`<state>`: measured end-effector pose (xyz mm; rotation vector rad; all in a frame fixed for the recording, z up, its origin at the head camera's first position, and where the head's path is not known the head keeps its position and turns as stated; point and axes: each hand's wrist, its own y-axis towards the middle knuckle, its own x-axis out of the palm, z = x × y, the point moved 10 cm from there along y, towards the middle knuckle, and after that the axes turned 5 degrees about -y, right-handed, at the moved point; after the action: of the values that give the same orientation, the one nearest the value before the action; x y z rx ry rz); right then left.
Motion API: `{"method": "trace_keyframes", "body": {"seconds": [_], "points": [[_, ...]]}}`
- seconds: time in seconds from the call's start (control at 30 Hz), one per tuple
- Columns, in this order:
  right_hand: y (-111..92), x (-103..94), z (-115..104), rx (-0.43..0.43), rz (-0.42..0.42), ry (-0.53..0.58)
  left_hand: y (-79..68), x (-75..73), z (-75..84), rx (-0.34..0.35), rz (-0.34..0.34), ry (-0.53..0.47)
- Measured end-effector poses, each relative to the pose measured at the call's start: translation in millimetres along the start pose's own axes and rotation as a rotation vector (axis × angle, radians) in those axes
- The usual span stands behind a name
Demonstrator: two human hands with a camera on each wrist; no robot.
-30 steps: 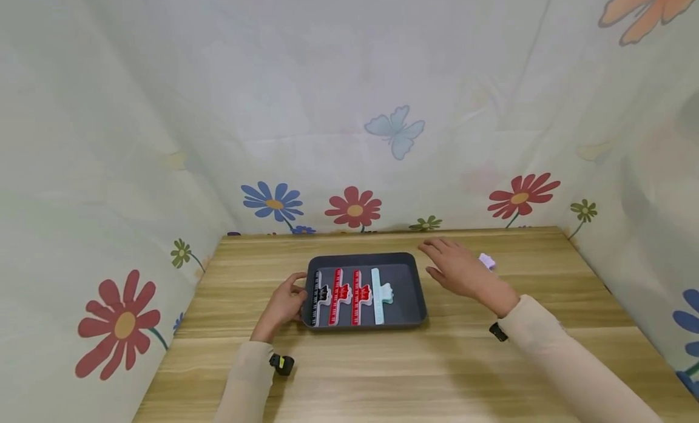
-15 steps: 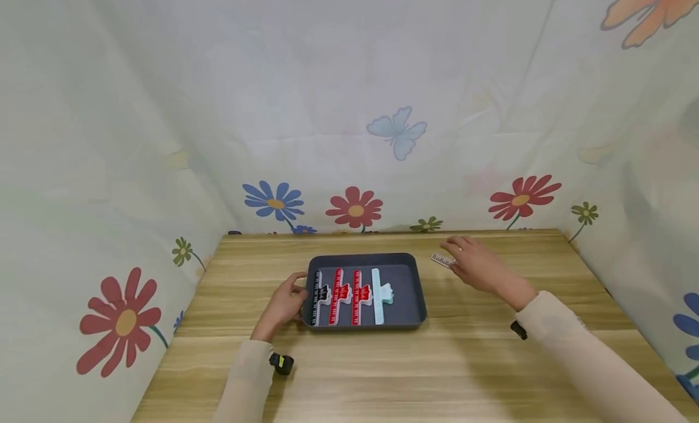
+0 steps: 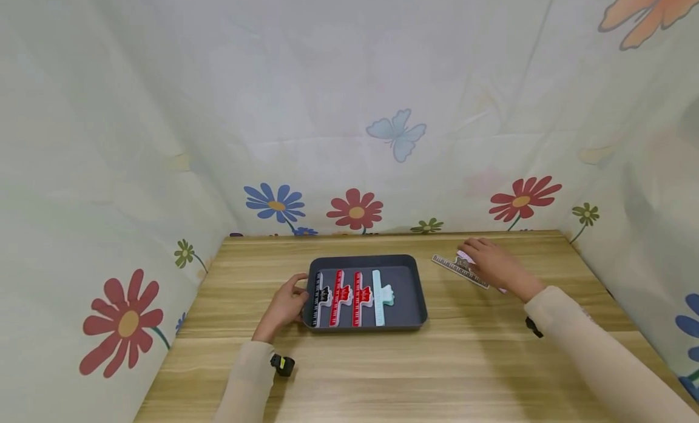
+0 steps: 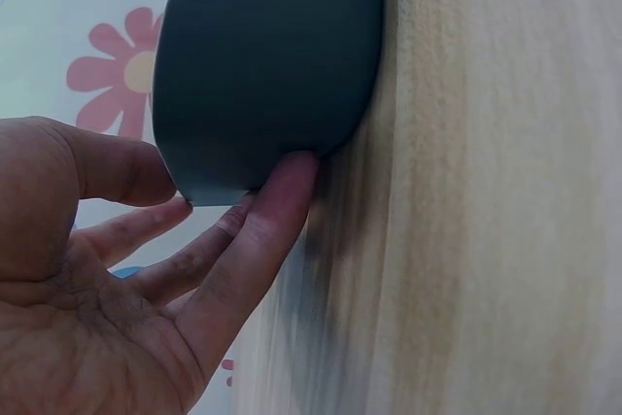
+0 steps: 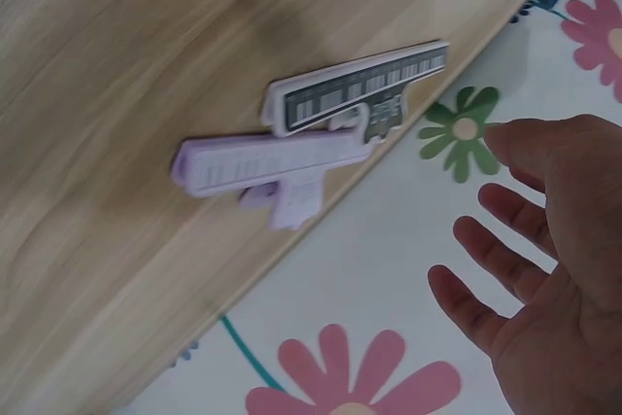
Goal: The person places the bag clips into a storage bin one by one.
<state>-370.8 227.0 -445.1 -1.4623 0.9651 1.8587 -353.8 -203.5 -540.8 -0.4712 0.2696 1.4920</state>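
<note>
Against the outer left side of the dark grey tray (image 3: pixel 405 298), my left hand (image 3: pixel 284 301) rests its fairly straight fingers. In the left wrist view its fingertips touch the tray wall (image 4: pixel 262 55) and rim. The tray bears a black keyboard-patterned clip (image 3: pixel 315 301), a red clip (image 3: pixel 335 301), a second red clip (image 3: pixel 357 301) and a pale blue clip (image 3: pixel 379 298). My right hand (image 3: pixel 499 265) is over two more clips, fingers loosely bent and holding nothing: a black-and-white clip (image 5: pixel 364 85) and a lilac clip (image 5: pixel 262 164), lying close together on the table.
The wooden table (image 3: pixel 382 374) carries the tray and the loose clips. Its far edge meets a flower-printed cloth (image 3: pixel 327 107), which also rises at both sides. A small black device (image 3: pixel 283 365) sits on my left wrist.
My right hand has moved to the right, uncovering the black-and-white clip and now hiding much of the lilac one. My left hand and the tray stay put.
</note>
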Motion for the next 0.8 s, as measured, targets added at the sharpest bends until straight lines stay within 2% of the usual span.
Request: {"method": "trace_keyframes", "body": {"seconds": [0.4, 0.8], "points": [[5, 26.6, 20, 0.000, -0.067, -0.042, -1.6, -0.8, -1.9, -0.009, 0.008, -0.002], [14, 49.2, 16, -0.026, -0.129, -0.103, -2.7, -0.4, -0.7, -0.003, 0.003, -0.022]]}}
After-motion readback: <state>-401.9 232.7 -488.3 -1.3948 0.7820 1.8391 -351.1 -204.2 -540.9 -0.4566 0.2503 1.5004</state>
